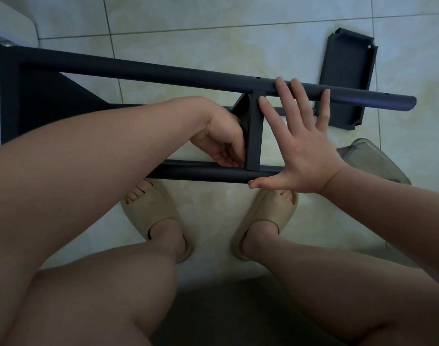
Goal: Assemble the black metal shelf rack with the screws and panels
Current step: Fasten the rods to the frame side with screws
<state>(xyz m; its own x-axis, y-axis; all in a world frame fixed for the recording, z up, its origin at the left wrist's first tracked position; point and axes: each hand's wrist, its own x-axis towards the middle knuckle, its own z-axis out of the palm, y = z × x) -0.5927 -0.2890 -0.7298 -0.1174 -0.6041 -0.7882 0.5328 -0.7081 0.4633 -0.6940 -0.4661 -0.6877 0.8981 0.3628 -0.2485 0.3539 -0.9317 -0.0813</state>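
Beige slippers point(158, 218) on tiled floor point(213, 208) at 6 o'clock. Rack frame point(163, 73) lies across the middle. Left hand point(223, 138) curled on the panel point(253, 136) between the tubes; right hand point(300, 146) spread flat, holding nothing, fingertips on far tube. Loose panel point(345, 78) at 1 o'clock

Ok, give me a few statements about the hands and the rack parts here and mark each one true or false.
1. The right hand is spread open across the two rails. True.
2. The left hand grips the far rail. False: it is at the shelf panel between the rails, near the near rail.
3. A loose black panel lies on the tiled floor. True.
4. The person is barefoot. False: they wear beige slippers.
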